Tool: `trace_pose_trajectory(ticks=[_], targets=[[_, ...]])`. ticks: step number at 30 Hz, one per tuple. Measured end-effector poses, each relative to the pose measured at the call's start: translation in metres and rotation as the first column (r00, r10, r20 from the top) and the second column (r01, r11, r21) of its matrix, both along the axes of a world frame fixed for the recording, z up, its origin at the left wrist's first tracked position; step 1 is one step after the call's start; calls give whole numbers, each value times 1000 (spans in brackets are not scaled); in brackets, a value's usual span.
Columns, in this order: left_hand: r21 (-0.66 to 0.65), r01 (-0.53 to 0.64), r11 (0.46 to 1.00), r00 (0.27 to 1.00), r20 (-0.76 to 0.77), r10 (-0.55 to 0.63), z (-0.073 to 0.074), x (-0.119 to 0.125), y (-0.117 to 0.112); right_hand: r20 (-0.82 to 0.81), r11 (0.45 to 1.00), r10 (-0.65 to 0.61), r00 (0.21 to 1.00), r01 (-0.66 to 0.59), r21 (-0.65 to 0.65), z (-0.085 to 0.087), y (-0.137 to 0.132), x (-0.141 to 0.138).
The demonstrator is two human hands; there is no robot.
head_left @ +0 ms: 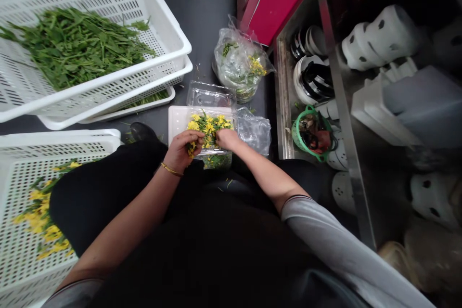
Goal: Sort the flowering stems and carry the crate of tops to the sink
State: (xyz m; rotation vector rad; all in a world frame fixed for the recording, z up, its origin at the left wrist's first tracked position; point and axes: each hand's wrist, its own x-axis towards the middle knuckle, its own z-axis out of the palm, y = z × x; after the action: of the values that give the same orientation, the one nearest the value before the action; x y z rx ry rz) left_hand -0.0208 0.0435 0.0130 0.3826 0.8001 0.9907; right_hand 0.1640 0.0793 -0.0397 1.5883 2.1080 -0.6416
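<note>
Low in front of me, a clear plastic box point(211, 95) lies with its lid tipped back, on a pale board point(176, 122). Yellow flowers with green stems point(208, 127) fill its tray. My left hand point(183, 148), with a yellow bracelet at the wrist, is closed around a few yellow flowers at the tray's left side. My right hand point(226, 139) is at the tray's right edge with its fingers curled down among the flowers; its fingertips and whatever they pinch are hidden. Below the tray, more greens show through clear plastic point(216, 160).
Stacked white baskets point(169, 41) with leafy greens point(86, 48) stand at upper left. Another white basket point(14, 231) with yellow flowers point(39, 216) sits at lower left. A plastic bag point(238, 65) of greens lies ahead. A metal shelf point(335, 57) with a green basket point(298, 137) borders the right.
</note>
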Motion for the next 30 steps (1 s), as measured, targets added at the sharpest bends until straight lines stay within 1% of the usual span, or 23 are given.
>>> trace_pose_trajectory(ticks=[2,4,5,7,9,11,13,15,17,20,22,24,26,28,30], targets=[[-2,25,1000,999,-25,-25,-2,1,0,-24,996,-90,996,91,22,10,2,19],[-24,37,999,999,-28,-37,-4,3,0,-54,988,-143,988,146,54,20,1,33],[-44,36,998,999,-27,-37,-5,4,0,-65,987,-144,987,149,67,24,-1,35],[-82,25,996,999,-32,-28,-7,6,1,-74,992,-92,993,97,75,27,-4,28],[-100,13,995,999,-40,-17,-8,6,0,-65,999,10,998,-7,42,23,-6,11],[-104,11,995,999,-43,-15,-9,5,-2,-37,995,104,994,-104,-6,14,-4,-7],[-104,11,995,999,-42,-16,-8,3,-3,6,985,167,986,-167,-51,4,1,-18],[-98,15,995,999,-37,-18,-6,2,-4,50,975,214,976,-210,-77,-2,5,-17],[-94,26,995,999,-37,-29,-6,2,-3,87,971,231,969,-225,-77,-1,9,-5],[-96,38,995,998,-53,-43,-9,5,-1,109,986,168,980,-169,-1,10,12,18],[-98,34,995,997,-65,-41,-12,7,-1,80,989,137,987,-141,49,16,10,25],[-103,34,994,996,-76,-42,-14,9,-1,26,982,179,984,-180,51,14,6,21],[-111,36,993,995,-90,-46,-16,9,-2,-17,966,256,966,-256,24,5,2,10],[-112,33,993,993,-108,-45,-16,9,-2,-9,953,304,953,-304,1,-3,1,-1],[-103,26,994,992,-122,-38,-15,9,-2,39,951,309,950,-308,-25,-6,3,-5]])
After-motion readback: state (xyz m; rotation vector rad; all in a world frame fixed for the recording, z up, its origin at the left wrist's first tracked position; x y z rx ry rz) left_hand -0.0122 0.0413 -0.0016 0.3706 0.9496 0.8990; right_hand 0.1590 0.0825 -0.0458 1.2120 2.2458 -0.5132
